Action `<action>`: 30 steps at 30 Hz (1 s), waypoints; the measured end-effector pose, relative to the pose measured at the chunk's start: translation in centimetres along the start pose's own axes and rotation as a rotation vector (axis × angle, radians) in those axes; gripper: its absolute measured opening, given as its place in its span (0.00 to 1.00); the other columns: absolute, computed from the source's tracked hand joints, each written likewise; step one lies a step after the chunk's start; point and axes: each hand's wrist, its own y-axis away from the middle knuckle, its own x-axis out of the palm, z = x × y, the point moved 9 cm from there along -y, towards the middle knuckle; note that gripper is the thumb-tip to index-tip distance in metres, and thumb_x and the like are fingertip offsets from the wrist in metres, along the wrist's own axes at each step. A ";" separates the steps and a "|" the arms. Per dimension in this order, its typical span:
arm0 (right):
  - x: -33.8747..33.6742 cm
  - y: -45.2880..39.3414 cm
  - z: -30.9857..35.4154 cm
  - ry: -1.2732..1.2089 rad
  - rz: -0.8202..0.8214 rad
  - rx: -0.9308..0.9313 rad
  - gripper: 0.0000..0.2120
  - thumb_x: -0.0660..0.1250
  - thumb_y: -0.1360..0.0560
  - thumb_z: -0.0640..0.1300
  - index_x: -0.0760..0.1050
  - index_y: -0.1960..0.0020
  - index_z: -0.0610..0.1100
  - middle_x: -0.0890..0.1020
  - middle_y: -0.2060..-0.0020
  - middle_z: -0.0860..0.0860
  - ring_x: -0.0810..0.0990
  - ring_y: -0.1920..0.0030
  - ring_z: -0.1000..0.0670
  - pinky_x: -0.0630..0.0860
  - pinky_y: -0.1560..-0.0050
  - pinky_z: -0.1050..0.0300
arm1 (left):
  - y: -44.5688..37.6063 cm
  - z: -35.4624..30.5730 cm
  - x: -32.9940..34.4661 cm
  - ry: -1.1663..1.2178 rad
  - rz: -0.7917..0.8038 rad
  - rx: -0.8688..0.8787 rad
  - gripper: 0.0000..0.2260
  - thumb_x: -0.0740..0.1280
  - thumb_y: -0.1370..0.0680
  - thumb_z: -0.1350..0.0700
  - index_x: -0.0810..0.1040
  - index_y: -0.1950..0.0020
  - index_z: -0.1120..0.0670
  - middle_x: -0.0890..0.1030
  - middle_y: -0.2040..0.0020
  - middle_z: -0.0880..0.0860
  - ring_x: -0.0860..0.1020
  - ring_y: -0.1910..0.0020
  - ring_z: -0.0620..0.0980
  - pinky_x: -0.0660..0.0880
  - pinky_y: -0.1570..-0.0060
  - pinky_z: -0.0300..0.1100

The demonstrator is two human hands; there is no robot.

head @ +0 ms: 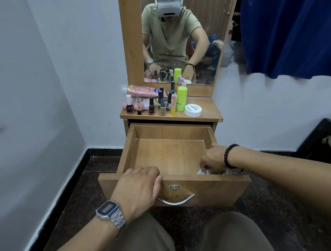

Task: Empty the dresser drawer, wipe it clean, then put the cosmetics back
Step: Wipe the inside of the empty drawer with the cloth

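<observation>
The wooden dresser drawer (170,155) is pulled out, with nothing lying on its bottom. My left hand (139,186) rests on the top edge of the drawer front, fingers curled over it. In the drawer's near right corner, my right hand (213,160) grips a crumpled white wipe (202,171), which is mostly hidden under the fingers. On the dresser top stand the cosmetics: several nail polish bottles (151,107), a pink tube (141,90), a lime green bottle (181,98) and a flat white jar (193,110).
A mirror (177,36) rises behind the dresser top. White walls close in on the left and behind. A blue curtain (290,28) hangs at the upper right. A dark piece of furniture (322,136) stands at the right. My knees are just below the drawer front.
</observation>
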 end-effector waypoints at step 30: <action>-11.0 -12.1 6.2 -0.413 -0.270 0.112 0.30 0.62 0.22 0.56 0.59 0.25 0.45 0.63 0.29 0.42 0.68 0.32 0.42 0.71 0.39 0.52 | 0.1 -0.4 -0.3 -0.022 -0.035 -0.006 0.13 0.54 0.22 0.48 0.74 0.59 0.51 0.76 0.64 0.48 0.75 0.66 0.51 0.71 0.62 0.45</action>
